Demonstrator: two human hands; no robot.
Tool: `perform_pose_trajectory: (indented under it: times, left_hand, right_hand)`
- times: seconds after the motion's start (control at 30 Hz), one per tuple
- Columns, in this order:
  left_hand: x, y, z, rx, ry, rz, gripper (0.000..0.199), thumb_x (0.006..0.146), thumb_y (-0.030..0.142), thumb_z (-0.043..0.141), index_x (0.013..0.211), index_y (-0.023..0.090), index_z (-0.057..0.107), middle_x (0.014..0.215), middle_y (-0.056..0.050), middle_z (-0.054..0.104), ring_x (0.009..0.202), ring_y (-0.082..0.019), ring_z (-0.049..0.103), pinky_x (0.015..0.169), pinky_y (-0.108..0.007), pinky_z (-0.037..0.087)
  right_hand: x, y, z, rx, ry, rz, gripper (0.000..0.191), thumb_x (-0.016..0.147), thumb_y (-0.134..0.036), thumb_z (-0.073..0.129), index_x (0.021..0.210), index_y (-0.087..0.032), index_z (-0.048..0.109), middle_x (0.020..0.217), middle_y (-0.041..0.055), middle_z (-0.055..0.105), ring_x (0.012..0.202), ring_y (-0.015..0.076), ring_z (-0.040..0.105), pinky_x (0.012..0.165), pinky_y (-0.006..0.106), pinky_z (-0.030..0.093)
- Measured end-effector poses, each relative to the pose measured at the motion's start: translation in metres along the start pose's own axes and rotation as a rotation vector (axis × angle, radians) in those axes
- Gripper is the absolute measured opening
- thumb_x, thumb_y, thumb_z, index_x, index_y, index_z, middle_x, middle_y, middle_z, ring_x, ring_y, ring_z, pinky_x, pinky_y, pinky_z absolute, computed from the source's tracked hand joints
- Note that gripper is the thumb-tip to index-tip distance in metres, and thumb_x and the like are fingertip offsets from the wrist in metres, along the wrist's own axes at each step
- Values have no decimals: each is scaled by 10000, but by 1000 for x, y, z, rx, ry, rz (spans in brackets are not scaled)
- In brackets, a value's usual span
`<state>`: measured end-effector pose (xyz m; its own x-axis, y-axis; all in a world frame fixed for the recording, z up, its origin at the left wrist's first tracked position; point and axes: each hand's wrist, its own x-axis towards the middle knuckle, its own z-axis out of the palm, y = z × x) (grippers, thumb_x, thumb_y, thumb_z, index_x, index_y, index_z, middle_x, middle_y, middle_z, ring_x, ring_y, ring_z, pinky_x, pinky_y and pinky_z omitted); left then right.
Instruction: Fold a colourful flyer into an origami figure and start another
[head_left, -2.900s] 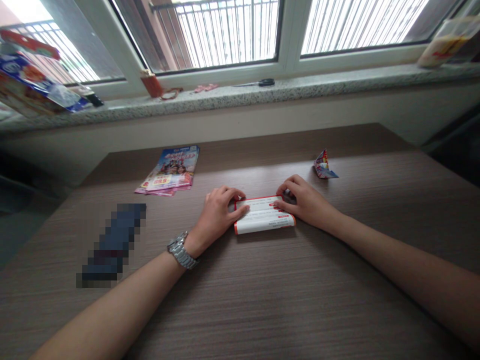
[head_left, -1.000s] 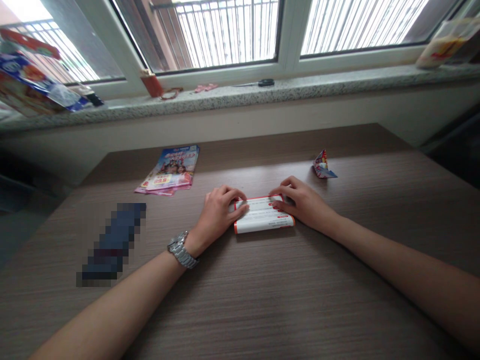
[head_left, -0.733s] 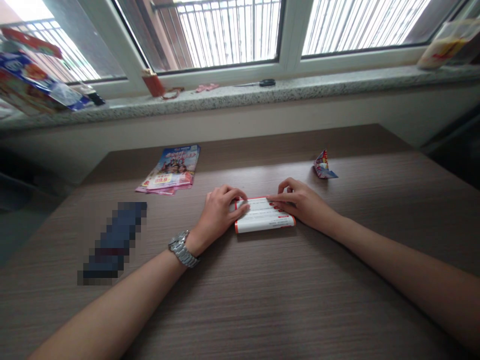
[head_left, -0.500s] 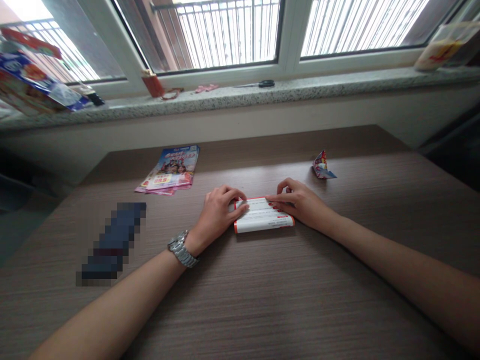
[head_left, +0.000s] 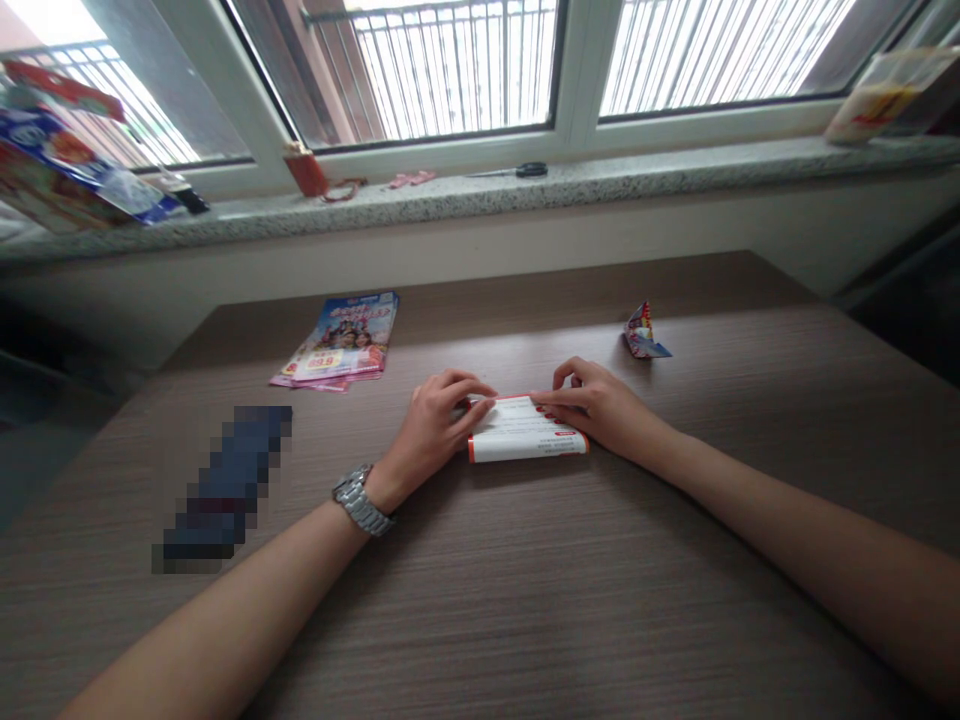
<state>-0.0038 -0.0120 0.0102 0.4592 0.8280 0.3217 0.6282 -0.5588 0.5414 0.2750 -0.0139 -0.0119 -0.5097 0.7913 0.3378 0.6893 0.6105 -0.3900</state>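
A folded white leaflet with orange-red edges [head_left: 525, 440] lies flat on the brown wooden table [head_left: 525, 600], folded into a narrow strip. My left hand [head_left: 435, 425], with a metal watch on its wrist, presses its fingertips on the strip's left end. My right hand [head_left: 600, 405] rests on the right part, index finger stretched leftward along the top fold. Both hands hold the paper down against the table.
A stack of colourful flyers [head_left: 341, 345] lies at the back left of the table. A small folded paper shape [head_left: 641, 335] sits at the back right. A blurred dark object [head_left: 225, 485] lies to the left. The stone windowsill [head_left: 487, 195] carries scissors, boxes and a bag.
The right index finger has slid leftward along the leaflet's upper fold. The left hand's fingers shifted slightly on the left end. The leaflet stays in place.
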Motion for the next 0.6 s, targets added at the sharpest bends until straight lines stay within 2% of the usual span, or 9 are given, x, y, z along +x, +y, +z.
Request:
perform_pose_trajectory:
  times: [0.13,0.2,0.27,0.37,0.6]
  left_hand:
    - [-3,9,-7,-87,16,87,325,1072,376,446,1124,210,720,1175,-77,700,1138,-213,621,1029,-380,460]
    - [-6,17,-10,-40,-56,163,370,1085,376,390,1189,221,709,1252,-78,688,1184,-221,609,1062,-397,446]
    - [-9,23,-12,29,-178,227,398,1078,418,379,1282,245,674,1352,-82,652,1246,-252,586,1105,-446,422]
    - [-14,28,-10,93,-282,288,450,1065,491,381,1374,266,617,1475,-82,573,1350,-275,529,1164,-486,375]
    - [-15,27,-6,144,-369,301,494,1054,535,387,1388,248,611,1500,-98,551,1386,-290,515,1184,-492,378]
  right_hand:
    - [0,1,1,-11,7,0,250,984,-351,612,1165,-356,785,1077,90,605,902,231,586,823,397,507]
    - [0,0,1,-14,2,0,253,984,-343,613,1171,-348,784,1081,93,605,901,232,585,820,396,506]
    - [-1,0,1,-9,1,5,254,982,-337,618,1177,-355,780,1085,91,606,902,230,587,814,392,504]
    - [-1,1,1,3,4,11,255,981,-338,621,1181,-368,776,1084,86,607,890,224,590,797,384,502]
    - [-1,3,3,6,13,-6,255,981,-317,620,1174,-358,781,1078,93,601,883,224,589,790,380,501]
